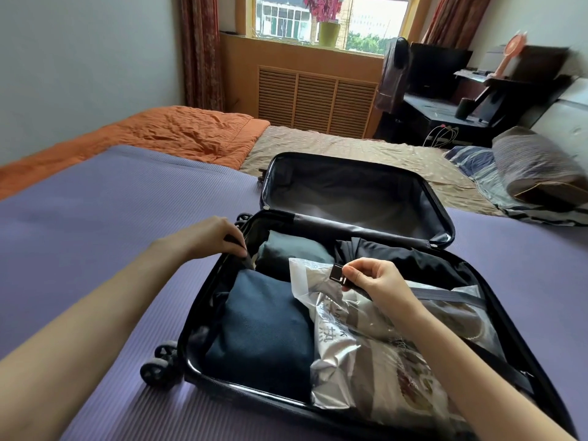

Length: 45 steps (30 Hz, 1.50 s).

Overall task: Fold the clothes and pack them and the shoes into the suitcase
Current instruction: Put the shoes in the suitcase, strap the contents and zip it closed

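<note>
1. Purple mat [95, 249] carries the open suitcase [197, 313] in the head view. Its near half holds a folded navy garment [261, 332], darker folded clothes [292, 253] behind it, and a clear plastic bag [366, 351] that seems to hold the shoes.
2. Right hand [372, 281] pinches the strap buckle [336, 272] above the bag; its grey strap [445, 296] runs towards the right wall.
3. Left hand [216, 237] curls round what looks like the other strap end at the left rim.
4. Best handling, I judge: press the bag flat, bring both ends together over the middle, keep the webbing untwisted, then clip.
</note>
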Each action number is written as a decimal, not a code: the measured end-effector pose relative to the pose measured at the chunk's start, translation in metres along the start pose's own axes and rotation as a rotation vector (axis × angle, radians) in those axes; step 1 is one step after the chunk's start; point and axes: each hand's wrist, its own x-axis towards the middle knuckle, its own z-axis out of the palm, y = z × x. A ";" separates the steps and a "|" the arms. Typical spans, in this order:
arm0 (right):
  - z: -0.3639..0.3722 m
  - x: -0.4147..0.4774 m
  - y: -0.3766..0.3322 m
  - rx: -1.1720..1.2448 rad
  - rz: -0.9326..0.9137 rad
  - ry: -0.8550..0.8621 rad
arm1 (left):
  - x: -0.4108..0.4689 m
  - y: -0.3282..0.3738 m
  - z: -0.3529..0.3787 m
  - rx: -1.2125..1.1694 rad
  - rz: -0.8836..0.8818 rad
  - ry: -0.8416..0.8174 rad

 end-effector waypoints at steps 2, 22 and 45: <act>0.000 0.000 0.000 -0.004 0.000 -0.001 | 0.001 0.006 0.000 -0.042 0.030 0.033; -0.002 -0.002 0.001 0.067 -0.003 -0.001 | -0.004 0.064 -0.020 -0.973 0.066 0.078; -0.003 0.002 0.013 0.045 -0.021 -0.026 | -0.031 0.046 0.015 -0.354 0.072 0.243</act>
